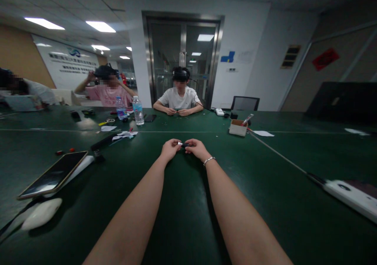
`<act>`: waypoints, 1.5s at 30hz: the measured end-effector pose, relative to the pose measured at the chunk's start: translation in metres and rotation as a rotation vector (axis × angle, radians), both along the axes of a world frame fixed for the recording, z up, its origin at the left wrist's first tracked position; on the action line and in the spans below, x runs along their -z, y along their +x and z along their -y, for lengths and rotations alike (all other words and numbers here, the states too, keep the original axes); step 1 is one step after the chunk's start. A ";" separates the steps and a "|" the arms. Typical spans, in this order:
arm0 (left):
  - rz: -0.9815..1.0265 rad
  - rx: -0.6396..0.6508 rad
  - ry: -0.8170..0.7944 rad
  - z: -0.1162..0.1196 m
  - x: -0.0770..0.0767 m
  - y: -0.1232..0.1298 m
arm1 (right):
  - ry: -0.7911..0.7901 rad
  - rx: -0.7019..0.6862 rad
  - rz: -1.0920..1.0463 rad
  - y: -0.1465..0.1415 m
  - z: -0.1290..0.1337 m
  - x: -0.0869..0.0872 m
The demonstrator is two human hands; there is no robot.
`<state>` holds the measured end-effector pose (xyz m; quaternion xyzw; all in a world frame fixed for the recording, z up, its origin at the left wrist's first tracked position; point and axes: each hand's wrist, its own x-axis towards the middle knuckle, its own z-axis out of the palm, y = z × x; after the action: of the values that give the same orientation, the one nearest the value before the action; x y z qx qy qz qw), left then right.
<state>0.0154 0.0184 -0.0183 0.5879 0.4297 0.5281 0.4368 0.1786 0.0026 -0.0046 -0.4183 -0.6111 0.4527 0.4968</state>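
Observation:
Just above the green table [188,202], both of my hands meet at a small black object with a silver end [183,144]. My left hand [171,149] pinches it at the silver end. The fingers of my right hand [197,149] are closed on its dark end; a silver bracelet is around that wrist. The thing is too small for me to tell its exact kind, and my fingertips hide parts of it.
To the left lie a phone [55,173] and a white mouse-shaped object [43,214]. Bottles [138,111] stand farther back. A small box [238,128] is right of centre, a white power strip [350,194] at far right. A person [179,98] sits opposite; others are at left.

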 end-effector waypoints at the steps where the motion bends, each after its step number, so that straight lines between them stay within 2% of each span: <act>1: 0.001 0.001 -0.004 0.000 -0.001 0.000 | 0.001 0.003 -0.004 0.000 0.000 0.000; 10: 0.067 0.007 -0.047 0.007 -0.009 0.001 | 0.029 -0.003 -0.033 -0.001 0.002 0.000; 26: 0.013 -0.069 -0.045 0.003 -0.006 0.002 | 0.073 0.029 0.000 -0.006 0.001 -0.001; 29: -0.059 -0.081 -0.043 0.004 -0.007 0.001 | 0.077 0.025 -0.003 -0.005 0.002 -0.001; 36: -0.269 -0.220 -0.025 0.010 -0.012 0.000 | 0.064 -0.028 -0.056 -0.003 0.006 -0.005; 45: -0.374 -0.237 0.009 0.017 -0.018 -0.001 | 0.007 -0.088 -0.137 -0.001 0.008 -0.006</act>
<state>0.0146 0.0019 -0.0002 0.6229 0.5669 0.4596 0.2817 0.1775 -0.0055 0.0015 -0.3571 -0.5952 0.4995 0.5185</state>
